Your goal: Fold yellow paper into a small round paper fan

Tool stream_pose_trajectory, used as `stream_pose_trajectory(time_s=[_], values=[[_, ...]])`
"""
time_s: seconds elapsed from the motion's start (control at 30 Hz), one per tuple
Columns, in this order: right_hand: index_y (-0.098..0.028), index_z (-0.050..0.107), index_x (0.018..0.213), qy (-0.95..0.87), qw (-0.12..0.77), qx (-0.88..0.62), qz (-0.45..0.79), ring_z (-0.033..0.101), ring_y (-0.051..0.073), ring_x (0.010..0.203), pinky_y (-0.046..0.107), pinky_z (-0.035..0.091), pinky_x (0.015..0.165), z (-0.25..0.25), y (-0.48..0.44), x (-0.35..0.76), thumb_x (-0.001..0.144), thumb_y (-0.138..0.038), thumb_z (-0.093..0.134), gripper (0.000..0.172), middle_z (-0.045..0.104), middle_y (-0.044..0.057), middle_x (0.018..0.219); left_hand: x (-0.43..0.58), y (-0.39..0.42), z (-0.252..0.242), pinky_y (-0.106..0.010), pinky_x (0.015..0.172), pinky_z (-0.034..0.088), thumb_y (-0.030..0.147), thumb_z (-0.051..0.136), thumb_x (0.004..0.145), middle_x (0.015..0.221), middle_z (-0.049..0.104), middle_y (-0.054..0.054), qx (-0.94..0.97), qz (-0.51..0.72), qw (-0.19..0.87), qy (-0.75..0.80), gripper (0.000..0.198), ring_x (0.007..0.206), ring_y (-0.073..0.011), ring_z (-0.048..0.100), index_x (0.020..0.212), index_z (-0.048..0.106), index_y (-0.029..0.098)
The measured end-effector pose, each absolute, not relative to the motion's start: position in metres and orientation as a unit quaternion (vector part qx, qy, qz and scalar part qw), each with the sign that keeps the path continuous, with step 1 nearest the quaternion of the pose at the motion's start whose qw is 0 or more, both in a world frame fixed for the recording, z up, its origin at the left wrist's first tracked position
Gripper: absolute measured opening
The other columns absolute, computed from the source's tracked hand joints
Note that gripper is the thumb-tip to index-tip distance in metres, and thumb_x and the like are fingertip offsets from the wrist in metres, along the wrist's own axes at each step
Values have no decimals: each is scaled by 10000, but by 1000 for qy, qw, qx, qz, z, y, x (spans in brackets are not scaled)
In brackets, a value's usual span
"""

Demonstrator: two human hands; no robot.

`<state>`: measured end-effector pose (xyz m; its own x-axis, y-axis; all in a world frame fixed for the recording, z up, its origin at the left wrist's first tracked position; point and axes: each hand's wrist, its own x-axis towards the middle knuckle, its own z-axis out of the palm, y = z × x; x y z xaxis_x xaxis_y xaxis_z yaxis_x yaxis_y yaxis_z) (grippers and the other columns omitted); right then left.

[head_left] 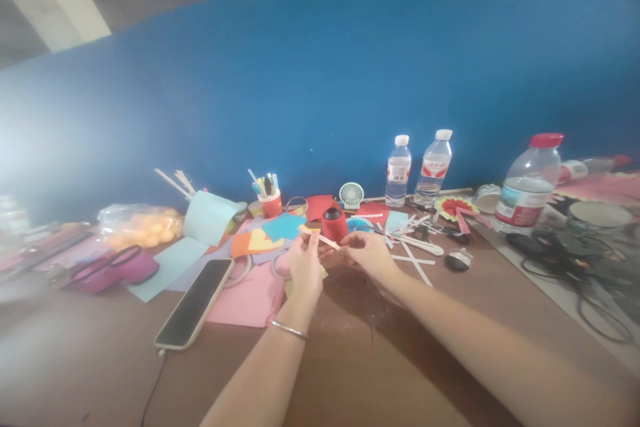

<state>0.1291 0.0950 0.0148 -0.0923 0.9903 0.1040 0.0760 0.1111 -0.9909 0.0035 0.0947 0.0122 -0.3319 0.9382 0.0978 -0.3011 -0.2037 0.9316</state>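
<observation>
Between my two hands stretches a narrow white strip (327, 241), which looks like paper or tape. My left hand (306, 265) pinches its left end; a bracelet circles that wrist. At the strip's other end, the fingertips of my right hand (367, 253) close on it. Just beyond the strip is a red cylinder with a black top (334, 223); whether my fingers touch it I cannot tell. Several loose white strips (415, 260) lie to the right of my right hand, near a white-handled cutter (417, 243).
A phone (195, 303) with a cable lies at left, beside pink paper (247, 297) and tape rolls. Behind stand a pen cup (271, 202), a small fan (351, 195) and water bottles (399, 173). A big red-capped bottle (530, 180) and black cables (555, 260) are at right.
</observation>
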Motion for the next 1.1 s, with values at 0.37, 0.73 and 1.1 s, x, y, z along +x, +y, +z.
stream_pose_trajectory(time_s=[0.37,0.73,1.1], values=[[-186,606,666,-661,490,-464,329,495,122,545,236,378,512,13,101,135,629,-336,599,154,587,-9,633,6,92,17,-248,651,474,324,620,678,665,543,45,342,711,486,377,222,602,-71,552,788,511,165],[-177,576,694,-610,504,-424,441,434,90,423,213,338,421,16,101,136,714,-373,535,201,526,-35,513,3,96,15,-288,685,474,256,695,592,762,608,-22,390,681,475,398,302,739,-146,597,836,559,139],[-191,597,638,-579,527,-440,439,411,95,404,230,323,409,12,104,137,708,-398,538,226,490,-42,472,-1,101,7,-334,722,477,258,703,571,758,619,-45,421,670,463,400,312,735,-159,594,827,581,127]])
